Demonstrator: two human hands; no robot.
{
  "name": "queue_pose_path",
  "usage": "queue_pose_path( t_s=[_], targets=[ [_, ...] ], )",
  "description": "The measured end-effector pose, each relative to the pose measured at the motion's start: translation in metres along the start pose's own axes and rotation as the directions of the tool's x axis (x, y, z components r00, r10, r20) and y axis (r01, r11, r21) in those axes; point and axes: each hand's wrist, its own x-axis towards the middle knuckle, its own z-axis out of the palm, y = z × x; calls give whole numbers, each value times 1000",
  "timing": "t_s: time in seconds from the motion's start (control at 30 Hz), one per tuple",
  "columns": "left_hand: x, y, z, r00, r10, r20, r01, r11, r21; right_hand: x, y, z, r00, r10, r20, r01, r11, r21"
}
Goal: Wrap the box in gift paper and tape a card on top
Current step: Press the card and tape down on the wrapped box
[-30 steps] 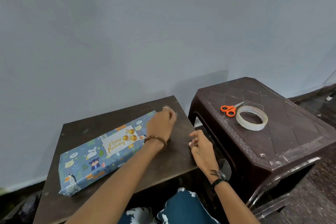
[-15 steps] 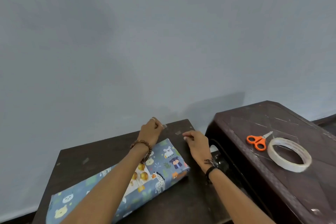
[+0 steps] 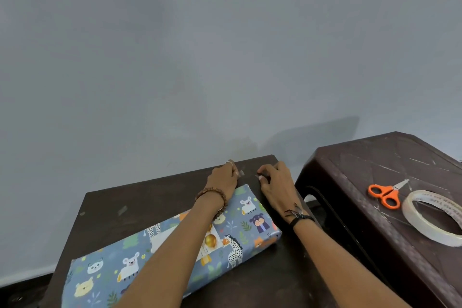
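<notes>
At the far edge of the dark worktop (image 3: 140,210), in the head view, both hands work just beyond the end of the wrapped box (image 3: 175,252), which lies diagonally across the surface with its blue animal-print paper already closed round it. The left hand (image 3: 223,179) has its fingers curled and pinches what looks like a small clear piece of tape (image 3: 241,173) at the worktop's edge; the right hand (image 3: 277,180) is likewise curled, thumb and forefinger nipped together close by, though whether it holds the other end of that strip or a second piece is too small to tell. The card (image 3: 211,245), white with gold balls, sits on top of the box and is mostly hidden under the left forearm. On the brown plastic stool (image 3: 350,182) to the right lie orange scissors (image 3: 385,194) and a roll of tape (image 3: 435,217), well apart from the hands. The step in hand is, I judge, lifting a pre-cut strip to fix the card. To do it well, peel slowly by one corner so the film does not curl onto itself, keep it taut between both hands, lay half over the card's edge and half on the paper, then smooth outward from the middle. The card should be held square while the strip goes down, or it may skew.
</notes>
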Motion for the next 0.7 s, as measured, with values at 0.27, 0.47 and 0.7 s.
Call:
queue_pose_path(
  t_s=[0.27, 0.47, 0.7],
  targets=[
    [3, -3, -1, 999, -32, 18, 33, 999, -42, 0, -1, 2, 1000, 25, -13, -25, 1000, -6],
    [6, -5, -1, 997, -63, 38, 66, 995, -79, 1, 0, 0, 999, 35, 8, -36, 999, 15],
    [7, -5, 0, 996, -77, 46, 80, 993, -82, 0, 2, -4, 996, 89, 10, -90, 987, 134]
  ],
)
